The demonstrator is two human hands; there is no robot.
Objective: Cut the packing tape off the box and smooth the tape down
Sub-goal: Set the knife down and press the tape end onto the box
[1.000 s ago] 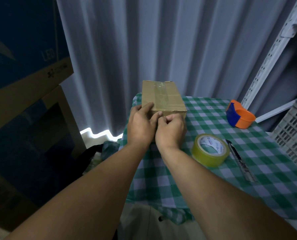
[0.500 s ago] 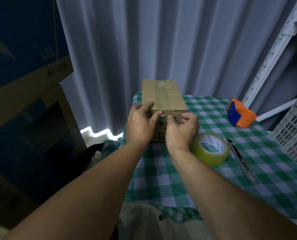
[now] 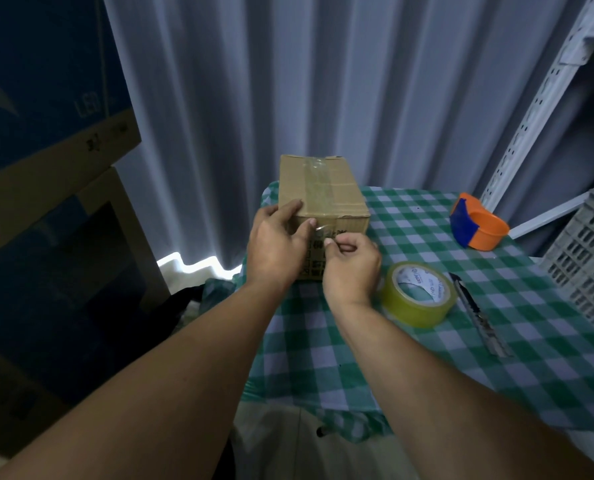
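Note:
A brown cardboard box stands on the far left of the checked table, with a strip of clear packing tape running along its top and down the near face. My left hand grips the box's near left corner, fingers on top and thumb on the taped front face. My right hand is curled in front of the box, its thumb tip touching the tape end on the front face. Nothing shows inside its fingers.
A yellowish tape roll lies just right of my right hand, with a utility knife beside it. An orange and blue tape dispenser sits further back. A grey plastic crate is at the right edge, large cartons at the left.
My right hand slid right across the box's front face, then drew back a little and curled its fingers. My left hand stayed on the corner.

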